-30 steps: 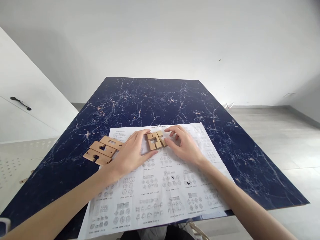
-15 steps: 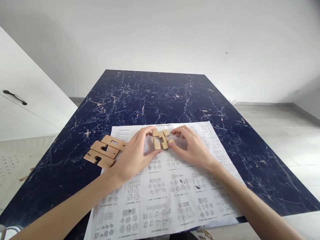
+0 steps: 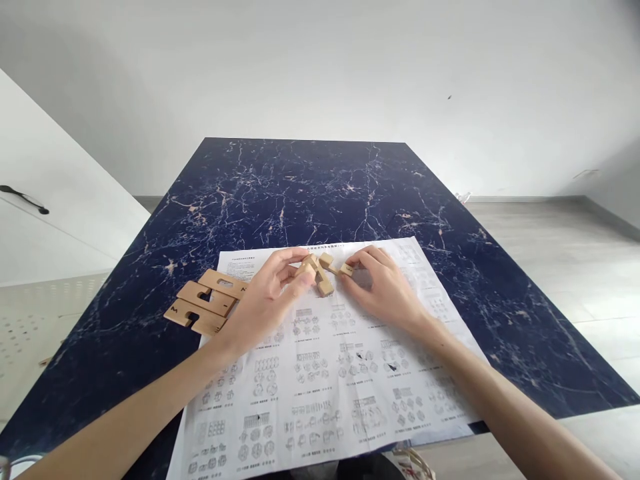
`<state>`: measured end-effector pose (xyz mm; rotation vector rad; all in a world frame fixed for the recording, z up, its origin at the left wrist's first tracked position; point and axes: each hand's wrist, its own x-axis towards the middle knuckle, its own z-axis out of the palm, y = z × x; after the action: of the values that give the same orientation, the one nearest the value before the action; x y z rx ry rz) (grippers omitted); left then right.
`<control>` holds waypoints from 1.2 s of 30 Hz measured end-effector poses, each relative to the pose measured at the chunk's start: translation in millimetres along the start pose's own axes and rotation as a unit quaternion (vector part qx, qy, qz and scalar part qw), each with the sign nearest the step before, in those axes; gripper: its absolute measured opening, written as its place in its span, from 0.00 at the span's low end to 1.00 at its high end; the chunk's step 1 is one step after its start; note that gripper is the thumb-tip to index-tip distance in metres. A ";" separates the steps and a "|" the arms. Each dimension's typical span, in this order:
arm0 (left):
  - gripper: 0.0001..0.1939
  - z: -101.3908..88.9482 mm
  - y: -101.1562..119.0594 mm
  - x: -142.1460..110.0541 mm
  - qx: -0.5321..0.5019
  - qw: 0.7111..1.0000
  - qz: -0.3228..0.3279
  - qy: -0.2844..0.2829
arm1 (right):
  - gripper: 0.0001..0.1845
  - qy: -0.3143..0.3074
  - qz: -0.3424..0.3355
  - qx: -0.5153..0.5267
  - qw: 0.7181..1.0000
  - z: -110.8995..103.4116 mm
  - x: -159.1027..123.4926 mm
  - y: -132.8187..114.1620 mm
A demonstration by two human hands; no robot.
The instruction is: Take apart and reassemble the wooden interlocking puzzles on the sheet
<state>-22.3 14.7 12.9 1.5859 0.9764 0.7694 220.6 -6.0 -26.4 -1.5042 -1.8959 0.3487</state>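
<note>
Small pale wooden puzzle pieces lie between my hands, over the top of the printed sheet (image 3: 305, 327). My left hand (image 3: 267, 293) has its thumb and fingers closed around one notched puzzle piece (image 3: 308, 267), which is tilted. Touching or just beside it is another notched piece (image 3: 325, 287); whether they are joined I cannot tell. My right hand (image 3: 383, 287) pinches the right end of a puzzle piece (image 3: 346, 269) with a dark mark on it. Its other end reaches left toward the middle pieces. The fingertips partly hide the pieces.
Flat wooden boards (image 3: 207, 300) with cut-out slots and numbers lie left of my left hand, partly over the sheet. Underneath is a dark blue marbled table (image 3: 300, 193). A white cabinet (image 3: 60, 173) stands at the left, a pale wall behind.
The pieces, close together in a block before, have come apart. My left hand has tilted its piece, and the piece at my right hand sits further right. The view has shifted slightly.
</note>
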 end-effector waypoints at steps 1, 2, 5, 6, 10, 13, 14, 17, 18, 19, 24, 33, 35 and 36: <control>0.23 -0.9 -0.5 1.7 -0.034 0.999 0.001 -0.005 | 0.03 0.005 0.001 0.002 1.000 0.2 0.2 -0.2; 0.24 -1.7 -1.3 3.6 -0.079 0.997 0.002 -0.010 | 0.03 0.011 0.003 0.005 1.000 0.3 0.3 -0.3; 0.32 -3.1 -3.5 9.1 -0.239 0.971 -0.020 -0.026 | 0.05 0.024 0.019 0.016 0.999 -0.8 0.1 -1.0; 0.34 -3.5 -3.7 10.1 -0.280 0.958 -0.038 -0.035 | 0.06 0.027 0.024 0.020 0.999 -1.6 -0.1 -1.4; 0.38 -4.9 -5.4 9.8 -0.351 0.925 -0.105 -0.097 | 0.06 0.043 0.037 0.035 0.998 -5.5 -0.6 -3.9; 0.36 -5.5 -10.3 8.1 -0.336 0.924 -0.137 -0.122 | 0.07 0.043 0.045 0.048 0.997 -7.4 -0.5 -6.6; 0.34 -5.4 -12.1 7.7 -0.325 0.927 -0.139 -0.123 | 0.07 0.044 0.046 0.052 0.997 -7.5 -0.4 -7.4; 0.27 -4.1 -15.2 7.1 -0.292 0.941 -0.127 -0.112 | 0.08 0.050 0.052 0.068 0.995 -7.2 -0.1 -8.9; 0.25 -3.7 -15.2 6.9 -0.288 0.943 -0.122 -0.109 | 0.08 0.054 0.053 0.077 0.994 -7.1 -0.1 -9.2; 0.23 -3.5 -14.8 6.7 -0.289 0.944 -0.117 -0.110 | 0.08 0.056 0.053 0.088 0.993 -7.1 0.0 -9.6; 0.23 -4.4 -9.9 5.1 -0.291 0.940 -0.114 -0.139 | 0.08 0.016 0.040 0.188 0.981 -10.2 -0.5 -13.9; 0.21 10.4 -2.1 0.7 -0.278 0.945 -0.091 -0.147 | 0.06 -0.077 -0.030 0.229 0.970 -7.5 -5.7 -25.9; 0.19 12.7 0.3 -0.5 -0.288 0.939 -0.100 -0.162 | 0.07 -0.079 -0.018 0.236 0.968 -5.8 -6.0 -26.3; 0.18 12.9 0.7 -0.9 -0.298 0.934 -0.101 -0.167 | 0.07 -0.074 -0.007 0.240 0.968 -5.0 -6.3 -26.0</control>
<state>-11.4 8.0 10.7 1.0203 0.5675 0.5562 204.9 -20.6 -9.5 -1.1613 -1.7644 0.8661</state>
